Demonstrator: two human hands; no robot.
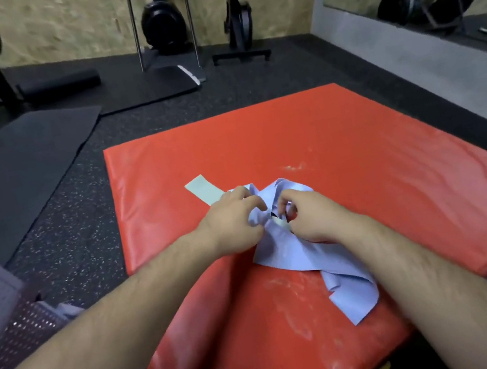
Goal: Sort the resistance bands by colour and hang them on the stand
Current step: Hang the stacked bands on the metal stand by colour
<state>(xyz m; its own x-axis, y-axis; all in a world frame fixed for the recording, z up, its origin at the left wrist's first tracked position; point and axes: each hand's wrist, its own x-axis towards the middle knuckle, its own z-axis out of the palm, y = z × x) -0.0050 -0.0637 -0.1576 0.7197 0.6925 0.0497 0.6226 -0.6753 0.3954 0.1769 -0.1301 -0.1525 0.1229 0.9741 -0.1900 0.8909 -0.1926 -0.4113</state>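
- The single head camera is looking forward and down from over the near edge of the red mat (pixel 261 142), close above it.
- Its wide lens is also catching the floor (pixel 80 218) and far wall (pixel 64 24).
- The left hand (pixel 230 222) and right hand (pixel 312 216) are sitting mid-frame, gripping the blue band (pixel 283 255).

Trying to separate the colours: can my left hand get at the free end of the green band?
Probably yes: the green band lies uncovered on the red mat just beyond the left hand, which now grips the blue band.
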